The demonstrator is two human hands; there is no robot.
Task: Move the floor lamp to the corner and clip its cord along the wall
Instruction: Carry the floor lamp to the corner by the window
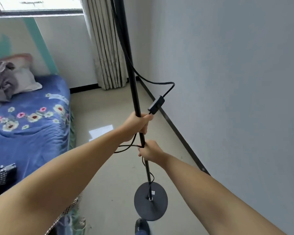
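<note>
Gripping the thin black metal floor lamp pole (pixel 134 85), left hand (pixel 137 125) above right hand (pixel 150 152), both fists wrap it tight. Its round flat black base (pixel 157 209) is over bare glossy beige floor (pixel 109 116) between the blue floral bed (pixel 32 119) edge and the grey wall's (pixel 236 82) dark skirting. The black cord (pixel 153 82) loops loose.

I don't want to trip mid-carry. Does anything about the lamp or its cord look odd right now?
Yes. The cord hangs loose off the pole, its switch dangling above the left hand. More slack loops out beside the right hand. The base looks tilted, apparently off the floor, beside a shoe.

Support: glossy beige tiled floor (pixel 109 106) | Beside bed edge: blue floral-covered bed (pixel 32 126) | Near wall edge: black round lamp base (pixel 151 206), contact unclear
</note>
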